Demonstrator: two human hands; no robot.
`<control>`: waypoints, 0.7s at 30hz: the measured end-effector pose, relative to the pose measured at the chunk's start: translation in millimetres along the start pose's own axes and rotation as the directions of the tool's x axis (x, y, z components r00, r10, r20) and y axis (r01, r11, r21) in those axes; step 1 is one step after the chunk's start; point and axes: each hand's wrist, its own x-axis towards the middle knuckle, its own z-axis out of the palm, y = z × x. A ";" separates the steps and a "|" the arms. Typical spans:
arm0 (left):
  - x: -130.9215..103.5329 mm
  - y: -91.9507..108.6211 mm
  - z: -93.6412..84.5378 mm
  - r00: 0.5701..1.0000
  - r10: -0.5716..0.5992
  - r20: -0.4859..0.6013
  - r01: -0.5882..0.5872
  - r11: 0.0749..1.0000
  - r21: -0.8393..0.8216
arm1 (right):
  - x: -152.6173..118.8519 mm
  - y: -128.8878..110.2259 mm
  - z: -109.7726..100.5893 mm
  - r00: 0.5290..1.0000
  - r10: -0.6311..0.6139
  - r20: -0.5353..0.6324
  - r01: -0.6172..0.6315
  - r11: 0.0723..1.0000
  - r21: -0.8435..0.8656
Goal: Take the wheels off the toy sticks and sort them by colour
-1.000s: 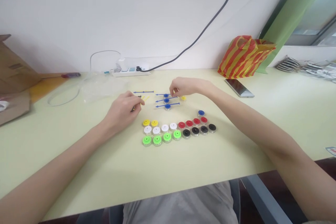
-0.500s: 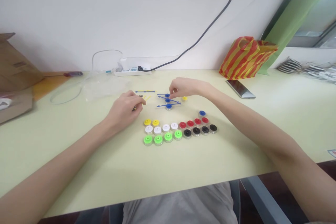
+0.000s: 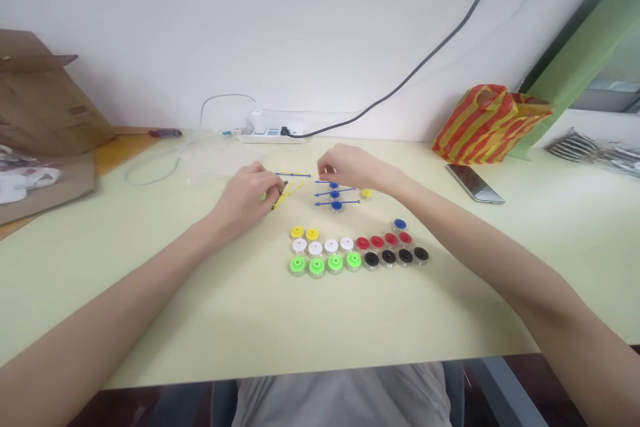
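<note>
My left hand [image 3: 255,193] is closed around a bunch of small arrows, with yellow ones [image 3: 287,195] and dark ends poking out. A blue arrow [image 3: 293,175] lies behind it. My right hand [image 3: 340,163], its fingers curled, hovers at the back of three blue discs [image 3: 337,206] that have blue arrows across them; what its fingertips hold, if anything, is hidden. One yellow disc [image 3: 367,193] sits to their right. Nearer me are rows of yellow, white [image 3: 331,245], green [image 3: 335,263], red [image 3: 377,241] and black discs [image 3: 389,257], and a blue disc [image 3: 400,224].
Along the wall lie a power strip [image 3: 273,136] with a black cable and a clear plastic bag [image 3: 210,159]. At right are a phone [image 3: 475,183] and a striped bag [image 3: 487,123]. A brown paper bag [image 3: 50,100] and a screwdriver [image 3: 166,133] are at left.
My right hand has moved left and back, off the blue arrows, and the middle arrow now lies at a different angle. The camera view has turned slightly left.
</note>
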 end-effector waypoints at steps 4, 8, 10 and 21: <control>-1.9 -14.2 0.5 0.997 -0.070 -0.031 0.070 0.998 0.009 | 38.7 -33.0 18.8 0.991 -0.137 0.002 0.136 0.987 -0.084; -3.4 -18.9 0.2 0.993 -0.101 -0.068 0.102 0.995 0.009 | 67.3 -46.2 36.5 0.981 -0.186 0.055 0.191 0.973 -0.126; -3.4 -18.0 0.7 0.995 -0.078 -0.068 0.079 0.997 0.015 | 71.5 -48.0 42.5 0.984 -0.171 0.049 0.176 0.973 -0.149; -1.0 -4.1 -6.9 0.984 0.046 -0.172 -0.039 0.998 0.039 | 52.7 -41.3 17.4 0.988 -0.150 -0.037 0.150 0.989 -0.003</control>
